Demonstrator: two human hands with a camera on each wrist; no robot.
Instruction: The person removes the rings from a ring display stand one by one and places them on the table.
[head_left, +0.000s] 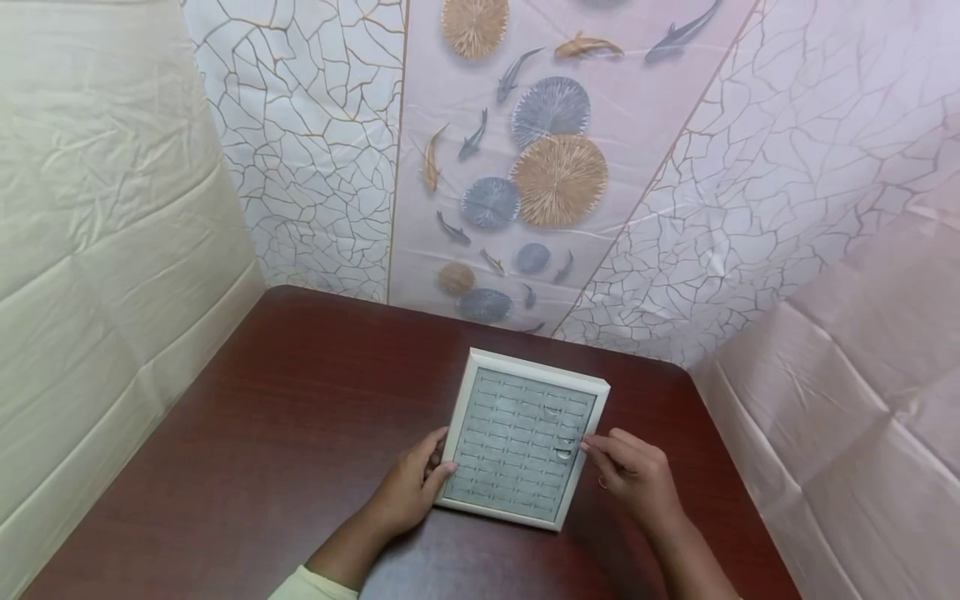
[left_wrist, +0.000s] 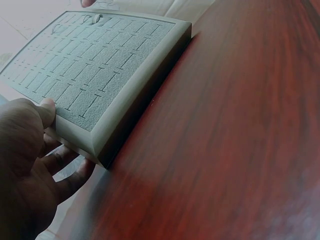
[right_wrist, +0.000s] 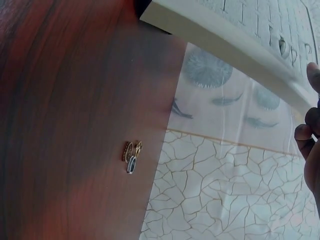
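A shallow ring display tray [head_left: 517, 446] with a pale frame and grey slotted padding is held tilted above the table. My left hand [head_left: 412, 479] grips its left edge, thumb on the frame and fingers underneath, as the left wrist view also shows. Several rings [head_left: 562, 453] stand in slots near the right side. My right hand [head_left: 637, 477] is at the right edge, its thumb and index fingertips brought together beside those rings. I cannot tell whether a small ring is between them. A few loose rings [right_wrist: 131, 156], gold and silver toned, lie on the table in the right wrist view.
The dark red wooden table [head_left: 300, 417] extends to both sides of the tray. Behind it hangs a patterned cloth [head_left: 322, 150] with fish and round leaf shapes. Pale cloth walls [head_left: 97, 250] flank the table on the left and right.
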